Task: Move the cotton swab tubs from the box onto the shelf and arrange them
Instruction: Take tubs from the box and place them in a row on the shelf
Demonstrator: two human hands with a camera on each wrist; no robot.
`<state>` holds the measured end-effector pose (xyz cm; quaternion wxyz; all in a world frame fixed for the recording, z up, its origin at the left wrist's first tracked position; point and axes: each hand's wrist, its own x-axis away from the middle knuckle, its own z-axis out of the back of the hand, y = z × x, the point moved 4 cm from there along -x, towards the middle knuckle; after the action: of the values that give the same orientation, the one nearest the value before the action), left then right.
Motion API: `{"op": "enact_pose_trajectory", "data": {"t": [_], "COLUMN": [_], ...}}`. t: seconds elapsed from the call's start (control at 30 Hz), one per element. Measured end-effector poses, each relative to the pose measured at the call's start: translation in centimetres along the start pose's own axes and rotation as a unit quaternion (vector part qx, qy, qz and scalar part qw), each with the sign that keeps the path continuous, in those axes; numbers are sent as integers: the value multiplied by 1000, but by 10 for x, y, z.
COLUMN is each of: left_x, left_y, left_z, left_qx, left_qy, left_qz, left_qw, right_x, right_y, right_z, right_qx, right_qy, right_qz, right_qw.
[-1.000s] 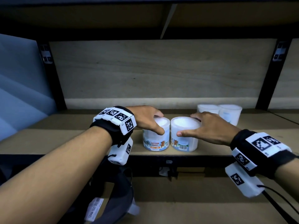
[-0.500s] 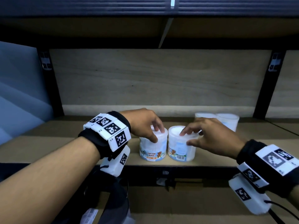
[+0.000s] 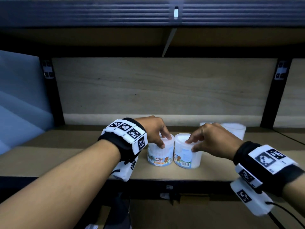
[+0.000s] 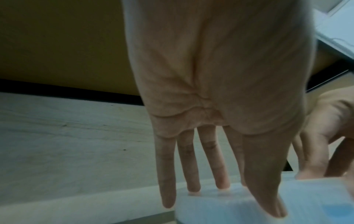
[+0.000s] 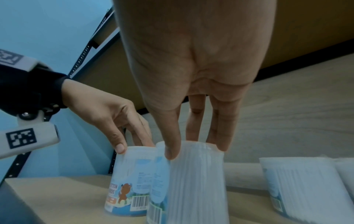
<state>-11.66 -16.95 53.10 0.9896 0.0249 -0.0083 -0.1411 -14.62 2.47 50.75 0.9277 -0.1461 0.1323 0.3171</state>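
**On the shelf: 2 tubs gripped from above**

At the shelf (image 3: 214, 169) front, your left hand (image 3: 152, 129) pinches the rim of the left tub (image 3: 159, 156), thumb in front, fingers on the lid. Your right hand (image 3: 212, 138) grips the right tub (image 3: 187, 156) the same way. Both tubs stand upright, touching side by side. 2 more tubs (image 3: 234, 131) sit farther back to the right.
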Motion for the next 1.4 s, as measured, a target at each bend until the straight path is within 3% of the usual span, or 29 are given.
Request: {"op": "enact_pose_trajectory", "data": {"t": [0.23,0.67,1.07,1.4], "left_x": [-29,-63,-97,-115], "left_y": [-5,-19,-30,-35], "left_z": [-3,-9,-9,-11], "left_qx": [12,32,55,61], "left_qy": [23,73,76,92], "left_qz": [19,20,36,34], "left_qw": [999,997,995,993], "right_x": [-22,-54,-87,-100], "right_y": [9,38,69,77], "right_z": [-2,-24,-37,-39], "right_qx": [45,-9,-31,-27], "right_qy": [-10,38,44,35], "right_qz": [-7,-22,-84,-80], "right_qw": [999,999,995,996]}}
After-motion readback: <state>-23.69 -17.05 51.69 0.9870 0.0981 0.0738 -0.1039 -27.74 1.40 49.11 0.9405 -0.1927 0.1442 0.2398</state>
